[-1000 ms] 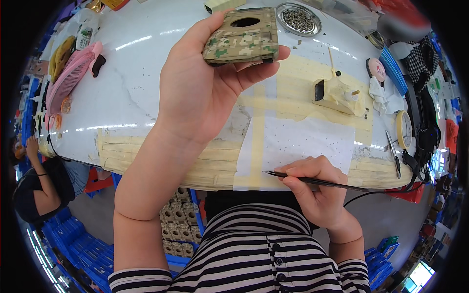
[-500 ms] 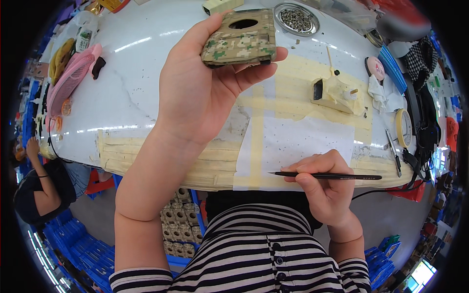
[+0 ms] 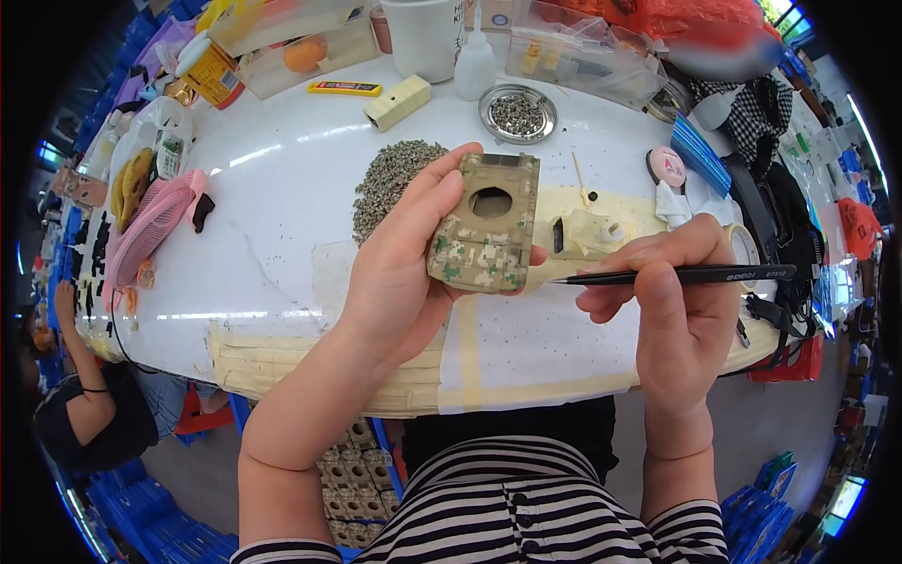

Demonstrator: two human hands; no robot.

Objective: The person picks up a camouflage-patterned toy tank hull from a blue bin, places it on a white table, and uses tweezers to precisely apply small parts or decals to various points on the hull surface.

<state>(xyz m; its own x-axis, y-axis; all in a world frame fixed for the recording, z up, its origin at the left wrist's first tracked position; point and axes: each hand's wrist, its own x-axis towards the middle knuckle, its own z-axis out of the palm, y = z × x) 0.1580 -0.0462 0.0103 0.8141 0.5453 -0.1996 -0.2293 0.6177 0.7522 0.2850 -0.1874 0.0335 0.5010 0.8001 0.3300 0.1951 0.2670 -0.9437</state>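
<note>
My left hand point(image 3: 390, 268) grips a camouflage model tank hull point(image 3: 479, 254) with a round hole in its top. Its thumb and fingers lie along the hull's sides, and the hull is tilted above the table. Pinched in my right hand point(image 3: 691, 324) is a thin black paintbrush point(image 3: 756, 274), pointing left. The brush tip is close to the hull's lower right corner; whether it touches, I cannot tell. Beneath both hands lies a white paper sheet point(image 3: 526, 362) with specks on it. Beyond the hull stands a small block wrapped in masking tape point(image 3: 597, 230).
Small grey-brown parts lie in a pile point(image 3: 390, 183); more fill a round metal dish point(image 3: 486, 120). A white squeeze bottle point(image 3: 476, 68) and clear bins stand behind. A pink mesh item point(image 3: 155, 230) lies left, a tape roll point(image 3: 742, 246) right. Another person's arm point(image 3: 83, 348) shows far left.
The hull has come down and nearer, its top turned more into view. My right hand has lifted from the paper, bringing the brush tip up beside the hull. The view has shifted, showing more far table.
</note>
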